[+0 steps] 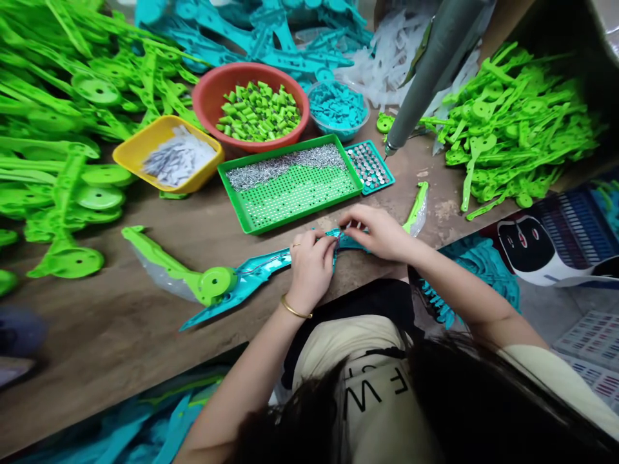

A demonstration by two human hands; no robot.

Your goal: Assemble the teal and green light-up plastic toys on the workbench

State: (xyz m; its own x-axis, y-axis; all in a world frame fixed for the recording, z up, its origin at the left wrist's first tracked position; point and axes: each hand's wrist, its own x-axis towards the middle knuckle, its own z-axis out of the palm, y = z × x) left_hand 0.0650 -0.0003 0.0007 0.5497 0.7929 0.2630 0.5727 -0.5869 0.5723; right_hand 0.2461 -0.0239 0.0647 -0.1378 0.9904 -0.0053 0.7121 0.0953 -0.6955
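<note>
A long teal plastic toy part point(264, 267) lies across the table in front of me, its open inner side up, with a thin wire along it. Jointed to its left end is a green arm point(217, 281) with a translucent edge; another green arm point(418, 205) sticks out at the right end. My left hand point(312, 267) is closed around the middle of the teal part. My right hand point(380, 233) is pinched just right of it, over the same part. Whatever sits between those fingertips is too small to make out.
Beyond the hands are a green tray of screws point(251, 222), a small tray of button cells point(382, 187), a yellow bin point(206, 177), a red bowl point(203, 96) and a tub of teal pieces point(338, 109). A screwdriver point(416, 90) hangs overhead. Green parts point(522, 122) pile up on both sides.
</note>
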